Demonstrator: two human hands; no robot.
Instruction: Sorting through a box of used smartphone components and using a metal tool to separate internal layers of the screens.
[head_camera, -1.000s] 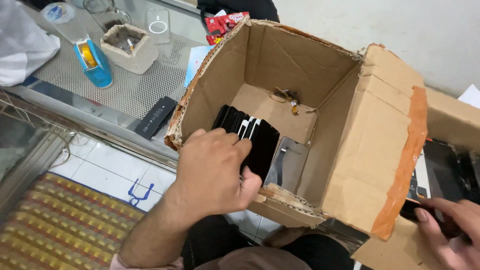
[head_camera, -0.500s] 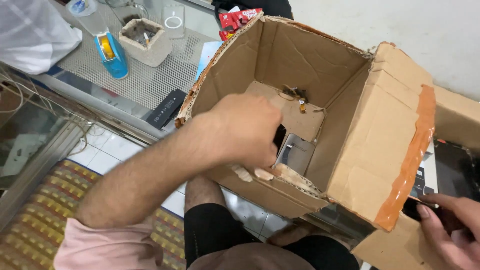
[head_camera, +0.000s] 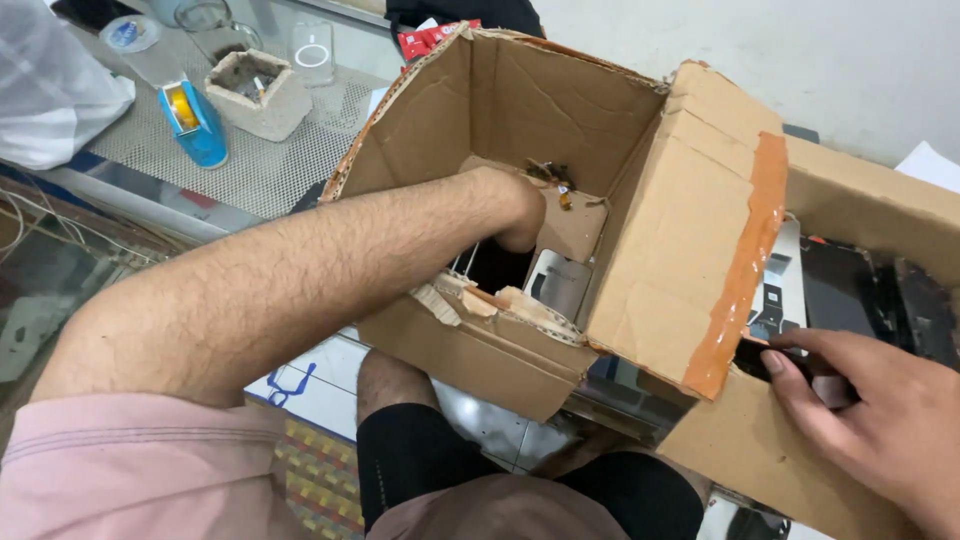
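My left arm reaches down into an open brown cardboard box (head_camera: 560, 110). My left hand (head_camera: 515, 215) is sunk behind the torn front wall, so its fingers are hidden. Under it I see the edge of a stack of black flat items (head_camera: 492, 268) beside a silver flat device (head_camera: 558, 285). Small brown scraps (head_camera: 550, 175) lie on the box floor. At the right, my right hand (head_camera: 880, 400) grips a black flat device (head_camera: 785, 362) at the edge of a second cardboard box (head_camera: 870, 205), which holds more dark flat devices (head_camera: 850, 290).
A glass counter with a mesh mat (head_camera: 260, 170) carries a blue tape dispenser (head_camera: 195, 125), a grey block holder (head_camera: 258, 92), a clear case (head_camera: 315, 55) and a red packet (head_camera: 425, 38). A white bag (head_camera: 50, 90) lies at the far left. Tiled floor and a patterned mat (head_camera: 320, 470) are below.
My left hand pushed the black stack from the box's front edge down into the box and is now buried inside. My right hand stayed on the black device.
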